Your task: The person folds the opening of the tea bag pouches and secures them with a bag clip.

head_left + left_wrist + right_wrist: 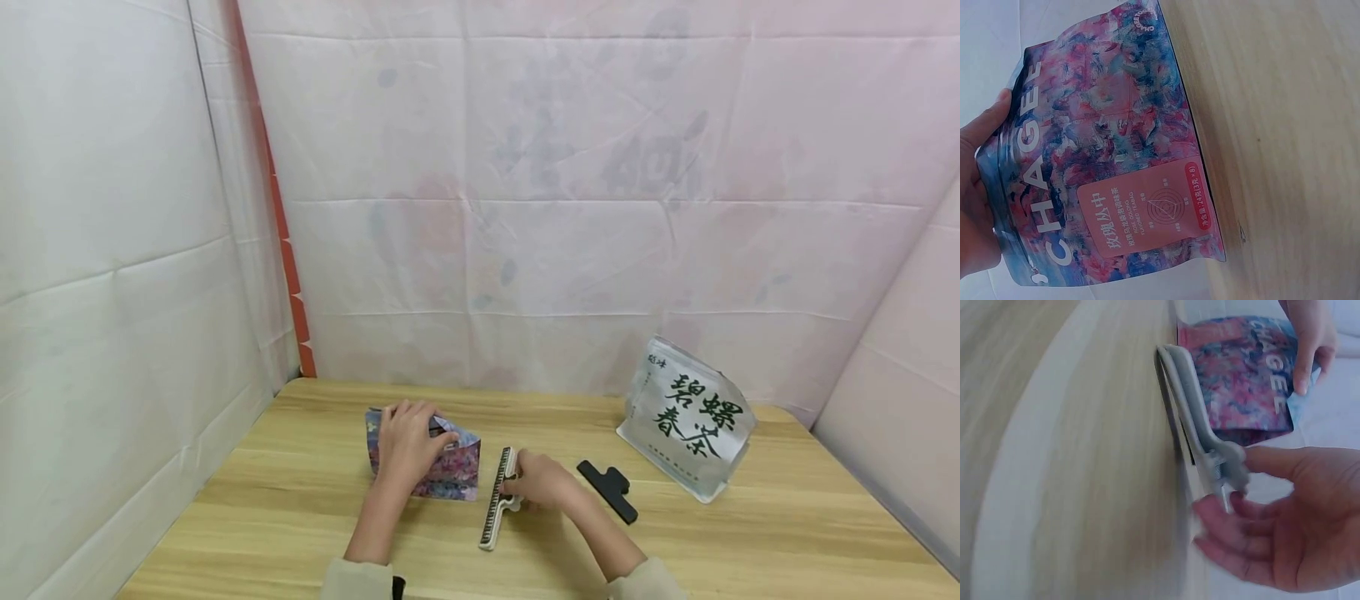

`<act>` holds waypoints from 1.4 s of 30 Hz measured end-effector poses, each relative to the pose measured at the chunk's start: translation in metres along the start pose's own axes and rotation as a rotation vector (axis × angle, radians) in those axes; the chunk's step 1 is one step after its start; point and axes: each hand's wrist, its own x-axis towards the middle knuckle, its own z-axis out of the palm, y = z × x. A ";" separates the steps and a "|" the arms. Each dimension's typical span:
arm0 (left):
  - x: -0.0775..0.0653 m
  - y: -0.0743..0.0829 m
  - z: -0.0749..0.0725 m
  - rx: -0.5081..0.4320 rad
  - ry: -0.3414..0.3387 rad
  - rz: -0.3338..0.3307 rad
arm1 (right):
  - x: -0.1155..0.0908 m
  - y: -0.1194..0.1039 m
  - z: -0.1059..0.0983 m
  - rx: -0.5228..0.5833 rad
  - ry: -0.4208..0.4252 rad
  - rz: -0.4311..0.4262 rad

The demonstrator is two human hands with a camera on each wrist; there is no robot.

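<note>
A colourful floral tea pouch (456, 473) stands on the table at centre left, its "CHAGEE" lettering showing in the left wrist view. Its top edge is folded over, and my left hand (405, 442) holds it there from above. Just right of the pouch lies a long pale bag clip (491, 515) with a toothed dark edge. My right hand (546, 481) pinches the clip's handle, thumb on one side and fingers on the other. In the right wrist view a spring shows at the handle of the clip (1190, 394), and its long jaw lies along the tabletop.
A black bag clip (609, 490) lies to the right of my right hand. Farther back on the right stands a silver-white tea bag (686, 425) with dark green characters. Pale cloth (465, 250) hangs behind the wooden table (255, 500) and at both sides.
</note>
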 end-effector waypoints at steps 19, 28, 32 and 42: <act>0.000 -0.001 -0.001 -0.009 -0.009 -0.008 | 0.005 0.016 -0.024 0.448 0.265 0.039; 0.000 0.000 -0.001 -0.012 -0.015 -0.003 | 0.003 0.007 -0.036 0.634 0.331 0.003; 0.000 0.000 -0.001 -0.014 -0.011 0.003 | 0.001 0.004 -0.040 0.688 0.334 -0.020; 0.000 -0.001 0.000 -0.016 -0.007 0.001 | -0.002 -0.008 -0.044 0.742 0.376 -0.065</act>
